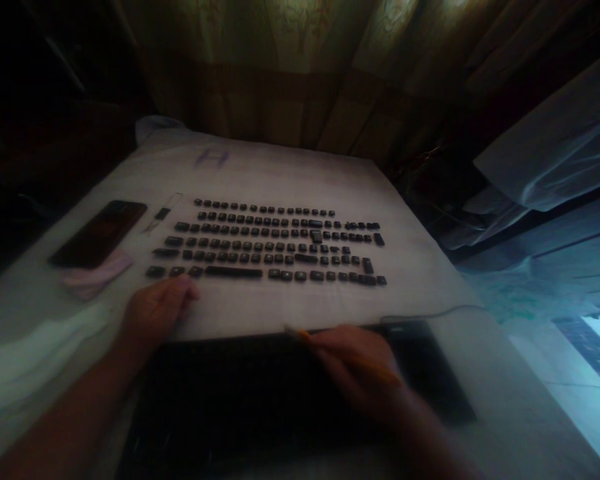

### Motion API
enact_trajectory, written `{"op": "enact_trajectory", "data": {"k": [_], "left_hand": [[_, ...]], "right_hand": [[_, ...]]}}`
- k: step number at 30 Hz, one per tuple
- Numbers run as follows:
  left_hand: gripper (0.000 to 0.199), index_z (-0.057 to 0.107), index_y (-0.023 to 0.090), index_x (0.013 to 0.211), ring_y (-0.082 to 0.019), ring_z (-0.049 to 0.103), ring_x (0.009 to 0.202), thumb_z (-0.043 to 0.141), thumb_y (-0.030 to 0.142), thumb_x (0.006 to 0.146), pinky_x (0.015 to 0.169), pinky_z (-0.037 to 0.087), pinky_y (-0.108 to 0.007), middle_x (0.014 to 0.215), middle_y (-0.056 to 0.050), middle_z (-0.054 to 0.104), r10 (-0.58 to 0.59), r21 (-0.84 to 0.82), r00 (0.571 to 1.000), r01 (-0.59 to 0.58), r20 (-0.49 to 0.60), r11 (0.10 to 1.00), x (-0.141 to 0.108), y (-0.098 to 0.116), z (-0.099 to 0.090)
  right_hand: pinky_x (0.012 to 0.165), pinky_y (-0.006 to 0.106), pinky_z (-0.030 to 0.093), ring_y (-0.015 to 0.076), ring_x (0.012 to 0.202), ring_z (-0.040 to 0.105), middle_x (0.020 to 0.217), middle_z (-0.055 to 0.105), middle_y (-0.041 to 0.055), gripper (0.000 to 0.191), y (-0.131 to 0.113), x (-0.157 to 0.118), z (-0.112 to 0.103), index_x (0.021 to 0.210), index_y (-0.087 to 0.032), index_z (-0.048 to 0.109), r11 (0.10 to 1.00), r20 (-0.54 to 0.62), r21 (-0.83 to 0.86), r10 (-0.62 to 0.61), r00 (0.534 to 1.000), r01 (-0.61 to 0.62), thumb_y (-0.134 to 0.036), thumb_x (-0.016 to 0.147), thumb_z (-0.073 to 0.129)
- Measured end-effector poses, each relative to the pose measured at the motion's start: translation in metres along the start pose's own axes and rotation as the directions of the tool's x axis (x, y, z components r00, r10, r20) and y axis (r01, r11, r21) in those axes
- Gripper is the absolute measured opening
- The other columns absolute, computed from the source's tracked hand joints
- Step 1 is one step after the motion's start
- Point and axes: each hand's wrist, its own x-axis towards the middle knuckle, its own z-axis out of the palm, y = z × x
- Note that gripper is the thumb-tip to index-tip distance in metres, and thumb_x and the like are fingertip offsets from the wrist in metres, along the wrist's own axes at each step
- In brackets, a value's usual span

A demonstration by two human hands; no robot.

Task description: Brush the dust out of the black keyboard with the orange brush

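Note:
A black keyboard base point(240, 400) lies near the front edge of the white-covered table. Over its right part, my right hand point(360, 360) is closed on an orange brush point(375, 369), whose pale tip is at the base's far edge. My left hand point(163, 303) rests on the cloth beyond the base's left corner, its fingers curled by the lowest row of loose keycaps; whether it holds anything is hidden. Loose black keycaps point(234, 272) lie beyond both hands in several rows, with the long spacebar in the nearest row.
On the left lie a dark phone point(100, 233), a pink cloth point(97, 275), a small tool with a wire loop point(163, 213) and a whitish cloth point(45, 350). A cable point(440, 313) runs off to the right. Curtains point(300, 87) hang behind the table.

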Motion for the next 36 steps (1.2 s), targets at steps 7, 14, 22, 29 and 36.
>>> {"op": "enact_trajectory", "data": {"k": [7, 14, 22, 29, 36], "left_hand": [[0.047, 0.064, 0.02, 0.066, -0.016, 0.054, 0.047, 0.045, 0.06, 0.083, 0.052, 0.045, -0.027, 0.05, 0.001, 0.057, -0.015, 0.005, 1.0, 0.015, 0.007, 1.0, 0.0008, 0.0001, 0.0005], [0.044, 0.063, 0.022, 0.065, -0.016, 0.054, 0.047, 0.044, 0.055, 0.086, 0.05, 0.043, -0.028, 0.05, 0.0, 0.056, 0.015, 0.018, 1.0, -0.015, 0.001, 1.0, 0.0004, 0.0017, 0.0], [0.045, 0.062, 0.021, 0.065, -0.016, 0.053, 0.046, 0.044, 0.056, 0.085, 0.051, 0.044, -0.028, 0.049, 0.001, 0.055, -0.003, -0.003, 1.0, 0.003, 0.0, 1.0, 0.0005, 0.0029, 0.0026], [0.043, 0.062, 0.022, 0.064, -0.016, 0.052, 0.047, 0.043, 0.055, 0.084, 0.052, 0.043, -0.028, 0.05, 0.001, 0.054, 0.003, 0.003, 1.0, -0.003, 0.005, 1.0, -0.0001, 0.0042, 0.001], [0.044, 0.063, 0.022, 0.065, -0.018, 0.053, 0.048, 0.043, 0.056, 0.085, 0.053, 0.043, -0.03, 0.047, 0.001, 0.053, 0.009, 0.012, 1.0, -0.009, 0.013, 1.0, -0.0005, 0.0042, 0.0011]], "right_hand": [[0.065, 0.025, 0.062, 0.0146, 0.069, 0.076, 0.085, 0.08, 0.0023, 0.021, -0.0001, 0.001, -0.0007, 0.106, -0.022, 0.068, 1.0, -0.017, 0.006, -0.009, 1.0, 0.009, -0.011, 0.093, 0.057], [0.065, 0.024, 0.062, 0.0146, 0.069, 0.076, 0.085, 0.08, 0.0024, 0.021, -0.0019, 0.0009, -0.0023, 0.105, -0.022, 0.067, 1.0, -0.013, 0.007, -0.009, 1.0, 0.009, -0.01, 0.092, 0.056], [0.059, 0.023, 0.058, 0.0133, 0.06, 0.071, 0.076, 0.076, 0.0014, 0.017, -0.0061, 0.0018, -0.0019, 0.099, -0.021, 0.068, 1.0, 0.048, -0.002, -0.003, 0.999, 0.003, -0.014, 0.094, 0.053], [0.062, 0.024, 0.059, 0.0141, 0.065, 0.072, 0.08, 0.077, 0.0036, 0.016, -0.0016, -0.001, 0.0034, 0.102, -0.019, 0.068, 1.0, 0.062, -0.009, -0.008, 0.998, 0.009, -0.014, 0.095, 0.055], [0.067, 0.025, 0.061, 0.0148, 0.071, 0.075, 0.086, 0.079, 0.0046, 0.018, -0.0001, -0.0027, 0.0055, 0.106, -0.018, 0.069, 0.999, 0.05, 0.033, -0.021, 0.999, 0.019, -0.012, 0.095, 0.056]]}}
